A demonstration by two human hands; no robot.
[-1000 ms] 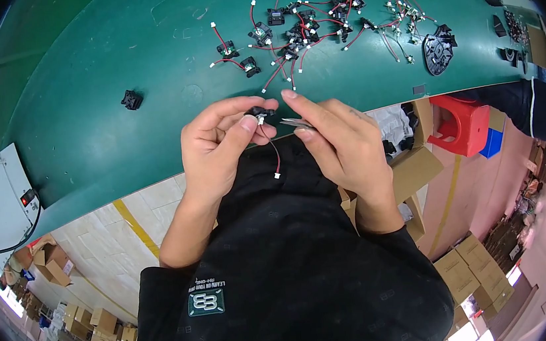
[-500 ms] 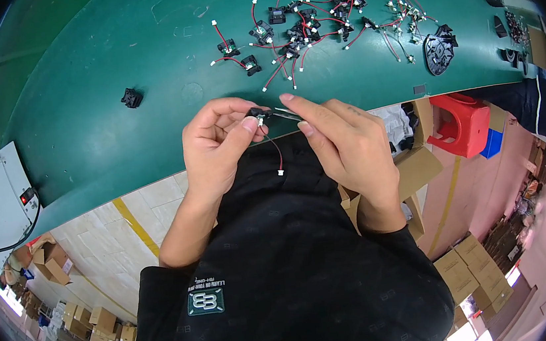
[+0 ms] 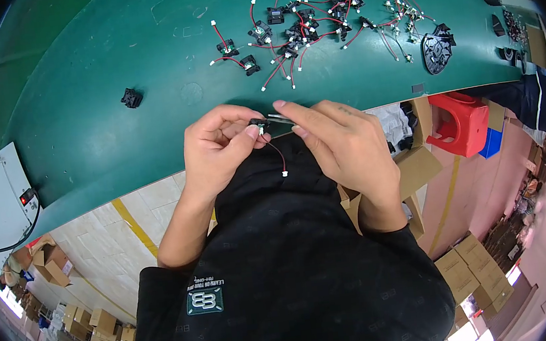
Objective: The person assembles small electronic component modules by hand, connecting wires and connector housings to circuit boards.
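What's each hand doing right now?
Left hand: closed on small black part with red wire.
Right hand: pinching tweezers at that part.

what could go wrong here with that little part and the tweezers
The left hand pinches a small black part at the edge of the green table, past its rim: if it slips, it may drop to the floor. The right hand presses thin tweezers at it, which could slip and jab a fingertip. The dangling red wire could snag on the black shirt.
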